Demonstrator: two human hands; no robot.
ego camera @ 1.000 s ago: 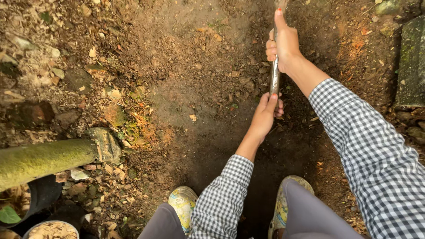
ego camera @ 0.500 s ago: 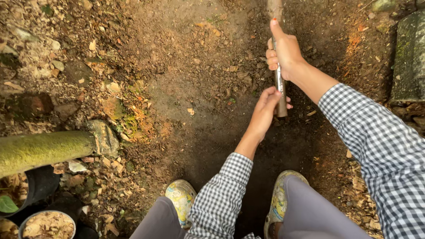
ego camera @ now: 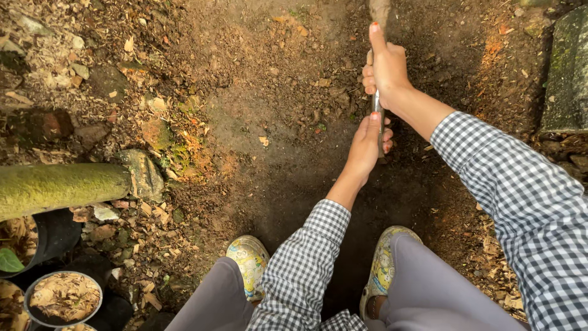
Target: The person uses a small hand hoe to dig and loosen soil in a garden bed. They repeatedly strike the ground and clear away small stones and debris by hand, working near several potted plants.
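Both hands have slid lower on the slim grey metal tool shaft (ego camera: 380, 116); right hand (ego camera: 384, 67) grips above, left hand (ego camera: 367, 144) below, shaft running straight ahead into dark soil (ego camera: 275, 141).

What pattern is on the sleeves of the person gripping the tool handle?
A small dark-and-white gingham check on both sleeves, clearest in the head view; both hands grip the tool handle.

Black-and-white gingham sleeves, grey trousers, yellow patterned clogs, red-painted nails on the hands
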